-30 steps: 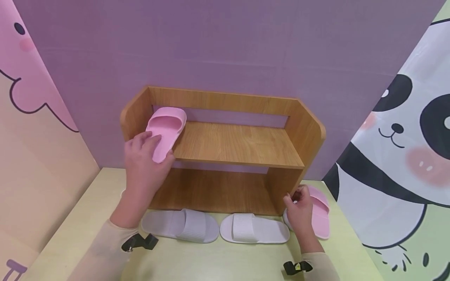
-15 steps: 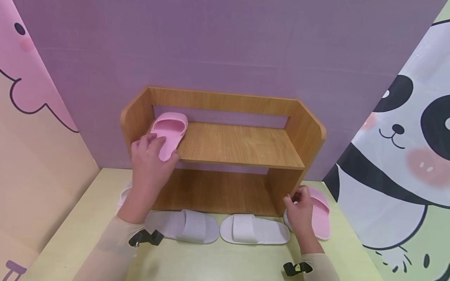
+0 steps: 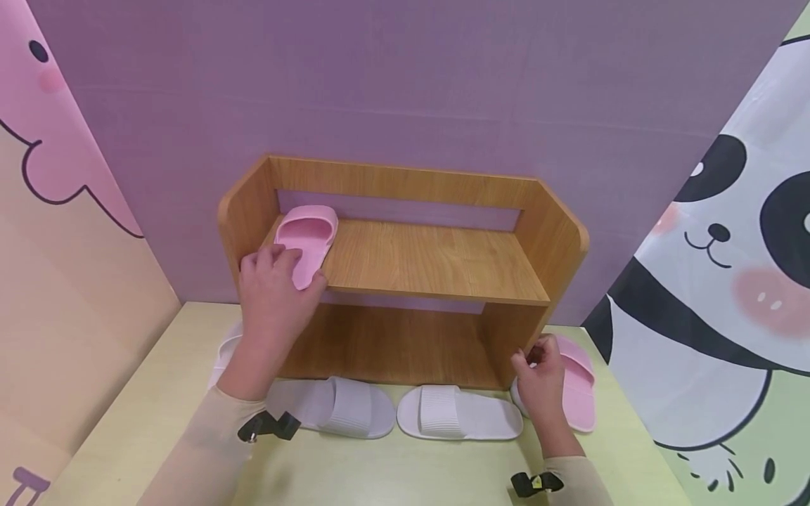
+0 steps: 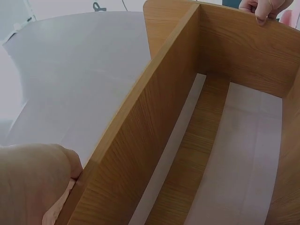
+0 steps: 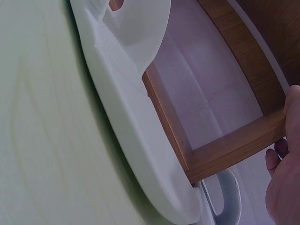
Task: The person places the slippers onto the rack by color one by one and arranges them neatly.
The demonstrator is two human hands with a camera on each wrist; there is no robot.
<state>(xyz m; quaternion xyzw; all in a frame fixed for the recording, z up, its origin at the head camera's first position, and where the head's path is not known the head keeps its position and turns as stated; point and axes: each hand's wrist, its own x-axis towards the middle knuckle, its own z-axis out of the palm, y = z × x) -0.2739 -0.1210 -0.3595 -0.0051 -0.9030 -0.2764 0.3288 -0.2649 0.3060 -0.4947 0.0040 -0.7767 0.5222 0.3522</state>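
In the head view, a pink slipper lies at the left end of the upper shelf of a wooden rack, toe toward the back. My left hand holds its heel end, fingers over the footbed and thumb at the right edge. In the left wrist view, the left hand is at the shelf's front edge and most of the slipper is hidden. My right hand pinches the front edge of the rack's right side panel. The right wrist view has the right hand at that panel too.
Two white slippers lie end to end before the rack. Another pink slipper is right of the rack, beside a pale one partly behind my right hand. A whitish slipper shows behind my left forearm. A purple wall stands behind.
My left hand has shifted slightly right, and the pink slipper in it has come down onto the upper shelf. The right hand stays at the side panel.
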